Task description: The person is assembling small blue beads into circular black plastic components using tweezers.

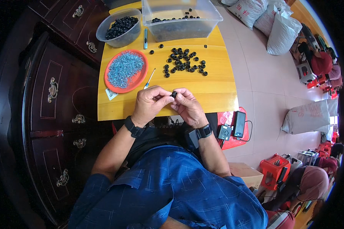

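Smooth yellow wood-look table (218,91), boxy see-through plastic bin (179,32) at the back, round red plate (138,81). Left hand (151,101) and right hand (190,108) both got fingers pinched on one shiny, roundish black piece (174,94) above the table's near side. Chunky black rings (188,63) scattered beyond, tiny glassy bluish bits (125,69) piled on the plate.

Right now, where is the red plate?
In the head view, the red plate lies on the left side of the yellow table, between the clear bowl and the left hand.
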`<state>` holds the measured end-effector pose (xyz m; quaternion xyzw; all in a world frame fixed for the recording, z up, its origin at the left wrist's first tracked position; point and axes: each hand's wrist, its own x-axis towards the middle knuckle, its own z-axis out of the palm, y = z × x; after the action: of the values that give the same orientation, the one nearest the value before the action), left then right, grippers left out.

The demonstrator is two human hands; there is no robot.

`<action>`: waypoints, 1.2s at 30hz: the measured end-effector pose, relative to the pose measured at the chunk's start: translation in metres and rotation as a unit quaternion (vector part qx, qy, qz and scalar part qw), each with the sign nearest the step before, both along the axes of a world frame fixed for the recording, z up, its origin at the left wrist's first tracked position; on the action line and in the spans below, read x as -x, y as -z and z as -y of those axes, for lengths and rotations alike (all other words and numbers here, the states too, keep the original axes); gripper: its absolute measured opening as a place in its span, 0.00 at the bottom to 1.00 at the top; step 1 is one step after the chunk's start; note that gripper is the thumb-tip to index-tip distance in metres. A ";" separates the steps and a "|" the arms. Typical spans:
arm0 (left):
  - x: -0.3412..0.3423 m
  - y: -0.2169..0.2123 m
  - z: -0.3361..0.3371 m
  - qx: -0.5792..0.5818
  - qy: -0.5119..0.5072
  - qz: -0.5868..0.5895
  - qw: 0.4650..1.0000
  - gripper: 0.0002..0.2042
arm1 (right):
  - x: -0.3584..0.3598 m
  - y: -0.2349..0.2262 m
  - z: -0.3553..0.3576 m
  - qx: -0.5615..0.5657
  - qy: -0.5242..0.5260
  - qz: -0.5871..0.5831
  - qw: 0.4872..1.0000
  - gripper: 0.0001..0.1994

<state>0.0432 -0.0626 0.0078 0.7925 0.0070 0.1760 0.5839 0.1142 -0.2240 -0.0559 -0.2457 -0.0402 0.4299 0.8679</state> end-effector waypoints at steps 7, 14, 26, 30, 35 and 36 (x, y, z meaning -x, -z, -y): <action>0.001 -0.001 0.000 -0.021 -0.002 0.033 0.999 0.04 | 0.000 0.001 -0.001 0.006 -0.010 0.002 1.000 0.09; 0.003 -0.015 -0.011 0.032 0.070 -0.116 0.990 0.11 | -0.002 0.001 0.001 0.021 -0.020 0.054 0.998 0.09; 0.009 -0.041 -0.020 -0.094 0.170 -0.063 0.979 0.15 | -0.004 -0.014 0.000 -0.003 -0.069 0.145 0.987 0.11; 0.016 -0.047 -0.016 -0.109 0.148 -0.025 0.983 0.13 | 0.001 -0.028 0.000 -0.013 -0.062 0.151 0.986 0.11; 0.021 -0.050 -0.013 -0.113 0.126 0.029 0.985 0.12 | 0.003 -0.035 -0.002 -0.017 -0.057 0.174 0.983 0.10; 0.022 -0.051 -0.013 -0.115 0.121 0.043 0.985 0.11 | 0.003 -0.038 -0.003 -0.013 -0.055 0.189 0.980 0.10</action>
<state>0.0208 -0.0493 0.0584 0.8410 -0.1339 0.1377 0.5057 0.1115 -0.2212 -0.0177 -0.3086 -0.2229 0.4223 0.8226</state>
